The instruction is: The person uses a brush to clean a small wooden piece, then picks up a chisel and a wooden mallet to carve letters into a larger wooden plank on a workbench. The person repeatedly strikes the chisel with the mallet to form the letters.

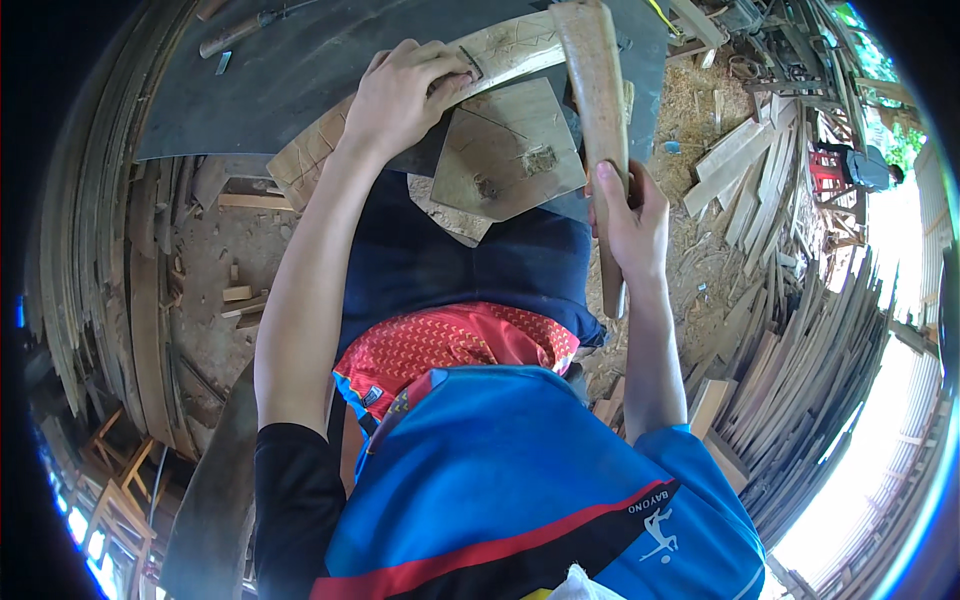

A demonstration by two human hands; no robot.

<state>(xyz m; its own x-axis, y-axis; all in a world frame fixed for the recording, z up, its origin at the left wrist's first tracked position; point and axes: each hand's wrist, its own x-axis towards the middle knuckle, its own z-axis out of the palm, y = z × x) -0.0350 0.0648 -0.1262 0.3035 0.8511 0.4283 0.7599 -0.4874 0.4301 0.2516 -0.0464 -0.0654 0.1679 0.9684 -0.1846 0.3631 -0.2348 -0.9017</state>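
My left hand [405, 95] rests on a long curved wooden board [510, 48] marked with zigzag lines. Its fingers are closed around a thin dark metal piece [471, 62] that stands against the board's face; most of that piece is hidden. In my right hand [632, 215] is the narrow end of a wooden mallet [597, 90], a club that widens toward its far end. The mallet's thick end lies over the right part of the board. Below the board, above my lap, sits a flat angular wooden block [505, 135] with a rough hollow in its surface.
A dark tabletop [300, 85] bears a wooden-handled tool [235, 37] at far left. Timber planks stand along the left [80, 220], and more are stacked at right [800, 370]. Offcuts [740, 155] lie on the dusty ground. Another person [868, 165] is in the right background.
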